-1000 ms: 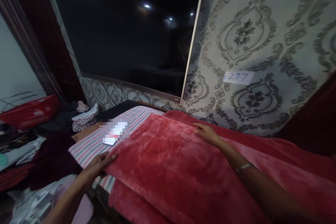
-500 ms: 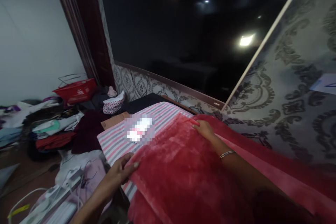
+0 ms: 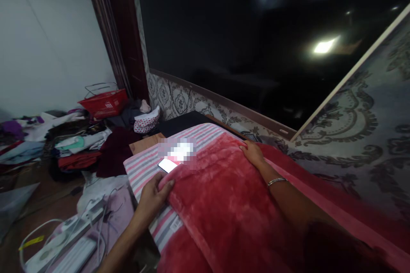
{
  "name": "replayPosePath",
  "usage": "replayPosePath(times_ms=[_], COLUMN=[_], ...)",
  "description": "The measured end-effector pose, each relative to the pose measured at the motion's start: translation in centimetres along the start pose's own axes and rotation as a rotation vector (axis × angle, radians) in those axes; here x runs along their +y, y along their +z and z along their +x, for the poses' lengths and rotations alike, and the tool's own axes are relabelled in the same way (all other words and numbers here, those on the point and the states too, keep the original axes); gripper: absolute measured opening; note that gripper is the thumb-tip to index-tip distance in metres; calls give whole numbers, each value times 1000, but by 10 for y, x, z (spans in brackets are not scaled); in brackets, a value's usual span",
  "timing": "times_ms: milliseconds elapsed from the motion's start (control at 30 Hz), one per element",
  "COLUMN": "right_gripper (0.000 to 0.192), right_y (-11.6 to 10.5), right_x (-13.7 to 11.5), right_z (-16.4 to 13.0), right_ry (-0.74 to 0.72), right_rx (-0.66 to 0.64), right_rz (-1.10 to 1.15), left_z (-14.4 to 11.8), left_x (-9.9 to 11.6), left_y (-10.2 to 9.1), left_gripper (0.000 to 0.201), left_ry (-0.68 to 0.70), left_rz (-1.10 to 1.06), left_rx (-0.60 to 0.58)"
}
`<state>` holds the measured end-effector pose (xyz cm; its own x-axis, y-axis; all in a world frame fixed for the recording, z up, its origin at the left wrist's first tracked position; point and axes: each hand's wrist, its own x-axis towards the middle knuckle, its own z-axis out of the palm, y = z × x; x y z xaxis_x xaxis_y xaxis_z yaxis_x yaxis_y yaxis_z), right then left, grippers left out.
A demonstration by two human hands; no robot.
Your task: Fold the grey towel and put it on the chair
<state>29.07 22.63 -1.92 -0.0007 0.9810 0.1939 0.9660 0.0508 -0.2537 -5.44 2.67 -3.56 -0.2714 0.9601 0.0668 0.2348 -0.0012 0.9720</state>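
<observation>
A plush red blanket [image 3: 221, 192] spreads over the near part of a pink, grey and white striped cloth [image 3: 144, 175]. My left hand [image 3: 153, 194] is closed on the blanket's left corner, with the thumb on top and the other fingers partly hidden beneath. At the far edge, my right hand [image 3: 253, 153] grips the blanket; a bracelet [image 3: 277, 181] circles that wrist. Just beyond the left hand, a phone [image 3: 168, 165] with a bright screen lies on the striped cloth, partly blurred out. The blanket's edge reaches up against the phone.
A big dark screen [image 3: 240, 42] stands behind, against patterned wallpaper [image 3: 355, 111]. Left are a red basket [image 3: 105, 103], piles of clothes [image 3: 80, 147], and a power strip [image 3: 67, 232] with cables. A brown cardboard piece [image 3: 145, 143] sits beside the striped cloth.
Both hands have carried the blanket's edge slightly farther forward, closer to the phone. More striped cloth with a white label shows below the left hand. The camera view has shifted right.
</observation>
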Motion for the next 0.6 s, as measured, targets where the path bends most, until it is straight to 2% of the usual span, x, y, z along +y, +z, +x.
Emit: replayPosePath(times_ms=[133,233,300,367,433,500,600], right_gripper=[49,48,43,42,46,61,77], right_y=[-8,-18,-23,-26,-26,-23,-10], right_x=[-3,-10,-9,-1,14,34,64], right_z=[-15,-53,-99,-160,-228,-292,-365], right_ry=[-54,-253,-408,-478,-472,-469,-482], right_rx=[27,76,62,5,1,15,28], right_rz=[2,33,71,77,19,-35,-94], left_z=[-4,-6,-7,-7,-6,-4,0], left_x=[5,8,8,7,7,6,4], left_y=[1,4,5,5,5,5,5], left_gripper=[38,34,33,33,34,36,40], left_ry=[46,83,105,123,129,123,79], left_rz=[65,170,228,250,240,199,83], left_rx=[41,76,87,88,82,72,50])
